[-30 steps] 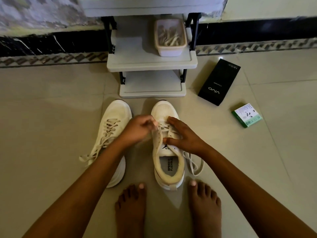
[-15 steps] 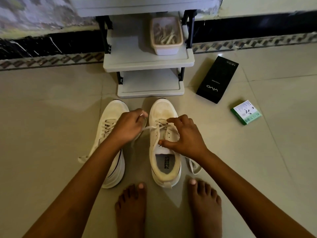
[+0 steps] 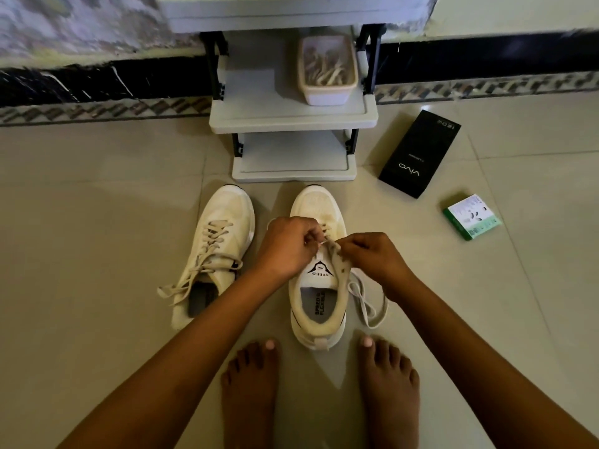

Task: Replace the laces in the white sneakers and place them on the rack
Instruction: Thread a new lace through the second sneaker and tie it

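Two white sneakers stand on the tiled floor, toes toward the grey rack (image 3: 291, 119). The left sneaker (image 3: 217, 251) is laced, its lace ends loose. Over the right sneaker (image 3: 319, 306) my left hand (image 3: 287, 247) pinches the lace (image 3: 369, 306) near the upper eyelets. My right hand (image 3: 372, 257) grips the shoe's right eyelet flap and the lace beside it. The lace's free end lies looped on the floor to the right of the shoe. My fingers hide the eyelets.
A clear tub of laces (image 3: 327, 71) sits on the rack's middle shelf; the lower shelf (image 3: 291, 160) holds nothing. A black phone box (image 3: 419, 153) and a small green-white box (image 3: 471, 217) lie at right. My bare feet (image 3: 251, 390) are just behind the shoes.
My left hand came back in over the right shoe's tongue, close to my right hand, after drawing the lace out leftward. My right hand stayed on the eyelet flap.
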A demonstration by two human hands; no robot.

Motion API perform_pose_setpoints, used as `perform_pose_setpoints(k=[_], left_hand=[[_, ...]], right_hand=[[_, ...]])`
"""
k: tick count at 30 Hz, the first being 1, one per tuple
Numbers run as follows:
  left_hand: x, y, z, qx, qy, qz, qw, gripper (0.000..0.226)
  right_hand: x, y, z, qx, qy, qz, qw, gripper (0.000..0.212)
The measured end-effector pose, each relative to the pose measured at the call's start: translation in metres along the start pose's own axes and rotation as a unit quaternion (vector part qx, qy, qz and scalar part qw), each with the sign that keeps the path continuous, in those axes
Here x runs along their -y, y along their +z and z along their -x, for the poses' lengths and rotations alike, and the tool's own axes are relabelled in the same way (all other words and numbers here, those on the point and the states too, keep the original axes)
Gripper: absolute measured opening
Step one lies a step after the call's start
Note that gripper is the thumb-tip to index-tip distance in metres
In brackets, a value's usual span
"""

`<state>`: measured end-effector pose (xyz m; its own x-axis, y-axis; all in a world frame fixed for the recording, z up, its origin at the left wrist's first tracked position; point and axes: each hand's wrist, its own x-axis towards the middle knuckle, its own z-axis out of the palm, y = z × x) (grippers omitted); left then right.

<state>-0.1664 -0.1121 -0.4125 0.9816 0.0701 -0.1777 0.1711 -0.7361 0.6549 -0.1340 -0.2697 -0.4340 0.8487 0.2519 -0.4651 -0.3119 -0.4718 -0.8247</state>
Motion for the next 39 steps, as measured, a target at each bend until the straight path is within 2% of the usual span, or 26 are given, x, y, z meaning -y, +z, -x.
perform_pose_setpoints(k=[2, 8, 16, 21, 25, 27, 29, 32, 34, 36, 38, 39], left_hand=[[-0.003, 0.004, 0.0, -0.009, -0.004, -0.005, 1.0, 0.014], [-0.003, 0.009, -0.003, 0.016, 0.025, -0.023, 0.999, 0.012], [-0.002, 0.009, -0.006, 0.037, 0.039, -0.047, 0.997, 0.015], [-0.012, 0.008, -0.017, 0.056, 0.066, -0.095, 0.992, 0.022], [-0.008, 0.01, -0.015, 0.046, 0.056, -0.076, 0.995, 0.019], [-0.005, 0.01, -0.013, 0.039, 0.045, -0.04, 0.997, 0.018], [-0.004, 0.011, -0.013, 0.042, 0.046, -0.014, 0.998, 0.016], [0.0, 0.008, -0.013, 0.062, 0.057, -0.004, 0.996, 0.019], [0.007, 0.0, -0.016, 0.084, 0.037, -0.045, 0.995, 0.045], [0.014, -0.009, -0.017, 0.132, -0.008, -0.03, 0.991, 0.075], [0.018, -0.014, -0.018, 0.178, -0.046, 0.002, 0.983, 0.087], [0.02, -0.015, -0.019, 0.189, -0.054, -0.004, 0.98, 0.087]], right_hand=[[-0.004, 0.0, 0.0, 0.004, 0.028, -0.055, 0.998, 0.015], [-0.006, -0.001, 0.001, 0.012, 0.044, -0.117, 0.992, 0.017], [-0.007, 0.001, 0.003, 0.02, 0.005, -0.102, 0.995, 0.019], [-0.011, -0.002, 0.0, 0.045, -0.022, -0.034, 0.998, 0.014], [-0.013, -0.006, 0.003, 0.092, -0.024, -0.12, 0.988, 0.015], [-0.014, -0.003, 0.002, 0.076, -0.039, -0.13, 0.988, 0.013], [-0.014, 0.002, -0.002, 0.033, -0.06, -0.085, 0.994, 0.006], [-0.007, 0.004, -0.009, -0.004, -0.094, 0.067, 0.993, 0.006], [-0.002, 0.001, -0.011, -0.008, -0.127, 0.183, 0.975, 0.009], [0.001, -0.003, -0.01, -0.011, -0.159, 0.25, 0.955, 0.009], [0.007, -0.006, -0.007, -0.011, -0.17, 0.266, 0.949, 0.01], [0.014, -0.01, -0.005, -0.013, -0.159, 0.233, 0.959, 0.011]])
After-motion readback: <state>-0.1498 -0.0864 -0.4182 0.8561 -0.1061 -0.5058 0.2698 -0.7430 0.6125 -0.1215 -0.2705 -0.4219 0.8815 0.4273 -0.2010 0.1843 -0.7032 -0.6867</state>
